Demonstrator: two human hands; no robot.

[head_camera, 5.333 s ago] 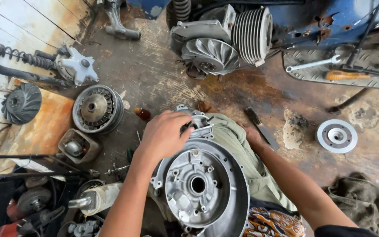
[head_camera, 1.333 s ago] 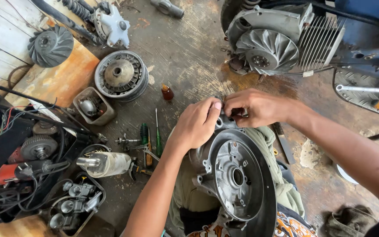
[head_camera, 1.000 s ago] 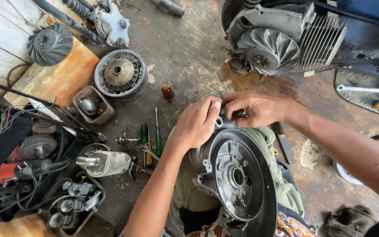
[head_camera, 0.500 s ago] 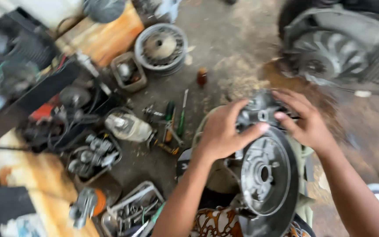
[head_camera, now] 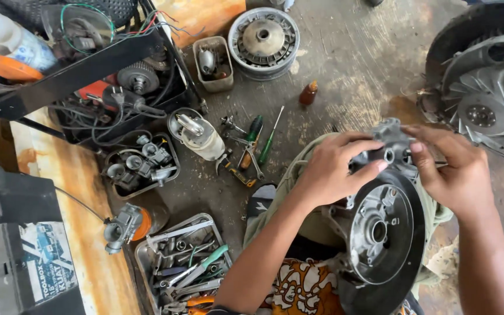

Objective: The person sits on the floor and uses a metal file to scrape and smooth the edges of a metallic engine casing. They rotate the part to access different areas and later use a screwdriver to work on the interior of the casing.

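A big round metal engine cover (head_camera: 383, 233) is held up on the person's lap, with its open side turned up. A small grey metal part (head_camera: 393, 143) sits at its top edge and is held between both hands. The left hand (head_camera: 331, 169) is closed around the left side of the small part, with the fingertips (head_camera: 380, 166) pressed on it. The right hand (head_camera: 456, 169) is curled around the right side, and its fingers (head_camera: 418, 146) are touching the part too. A green cloth (head_camera: 287, 181) is spread under the cover.

Just left of the left hand, screwdrivers (head_camera: 266, 143) are laid on the dirty floor (head_camera: 351, 70). Below that hand, a metal tray of tools (head_camera: 185, 265) is seen. Beyond the right hand, a grey fan wheel (head_camera: 488, 111) is set on an engine. Far above the left hand, a round pulley (head_camera: 263, 38) is lying flat.
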